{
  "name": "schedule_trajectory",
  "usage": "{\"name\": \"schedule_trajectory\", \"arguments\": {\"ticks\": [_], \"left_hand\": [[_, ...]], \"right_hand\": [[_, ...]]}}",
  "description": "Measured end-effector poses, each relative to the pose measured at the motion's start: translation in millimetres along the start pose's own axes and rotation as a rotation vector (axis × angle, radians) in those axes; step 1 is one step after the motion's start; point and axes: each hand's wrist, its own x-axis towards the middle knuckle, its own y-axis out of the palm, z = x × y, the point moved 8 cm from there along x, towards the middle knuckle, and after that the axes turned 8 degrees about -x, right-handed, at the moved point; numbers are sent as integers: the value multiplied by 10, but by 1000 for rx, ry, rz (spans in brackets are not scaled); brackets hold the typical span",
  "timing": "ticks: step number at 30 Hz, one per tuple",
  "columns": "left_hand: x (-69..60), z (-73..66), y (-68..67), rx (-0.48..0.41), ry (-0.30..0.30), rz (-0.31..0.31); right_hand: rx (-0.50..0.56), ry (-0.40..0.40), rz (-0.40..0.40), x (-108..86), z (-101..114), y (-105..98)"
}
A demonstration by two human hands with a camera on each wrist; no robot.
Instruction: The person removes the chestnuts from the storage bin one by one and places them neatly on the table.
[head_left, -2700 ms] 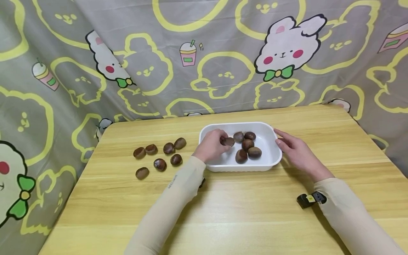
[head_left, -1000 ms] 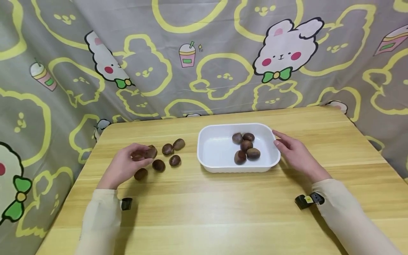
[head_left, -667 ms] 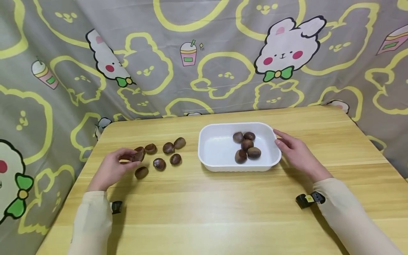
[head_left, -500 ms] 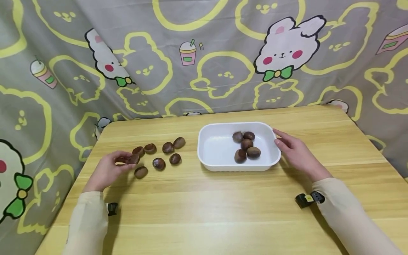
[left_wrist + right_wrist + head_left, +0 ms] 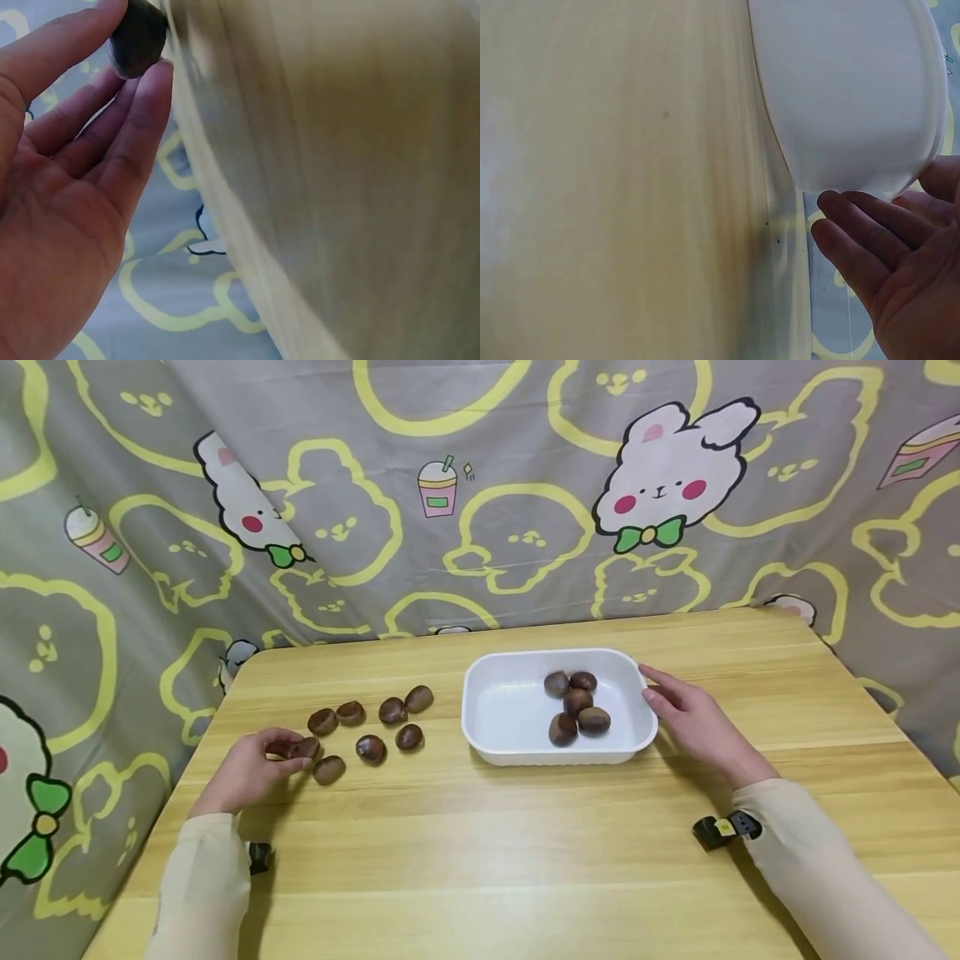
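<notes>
My left hand (image 5: 247,768) pinches a brown chestnut (image 5: 305,748) between thumb and fingertips, low over the left part of the table. In the left wrist view the same chestnut (image 5: 140,41) shows dark at the fingertips. Close by on the wood lie a matte chestnut (image 5: 328,769) and a glossier chestnut (image 5: 322,721). My right hand (image 5: 697,718) rests with extended fingers against the right end of a white plastic tray (image 5: 480,747). In the right wrist view the fingertips touch the outer wall of the tray (image 5: 847,97). Several chestnuts (image 5: 577,702) sit in the tray's right half.
More chestnuts (image 5: 371,749) lie loosely spread between the left hand and the tray. The wooden table (image 5: 480,860) ends at a grey patterned curtain (image 5: 420,560) along the back and sides. Black wrist cameras (image 5: 712,833) sit at both cuffs.
My left hand has carried the chestnut out of the tray and leftward over the other chestnuts, lately lowering toward the near left one. The right hand has stayed at the tray's end.
</notes>
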Motion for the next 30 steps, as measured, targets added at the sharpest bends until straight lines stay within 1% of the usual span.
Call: {"name": "schedule_trajectory", "arguments": {"ticks": [6,15,21,30], "left_hand": [[-28,64,30,-8,-18,13],[-40,71,39,-1,-37,24],[-68,47,29,-8,-39,21],[-63,-4,10,1,-30,38]], "right_hand": [[-11,-2,3,8,-6,8],[-13,-8,-12,-12,-10,1],[-9,-10,-13,-5,-21,21],[-13,6,-3,-3,-7,0]]}}
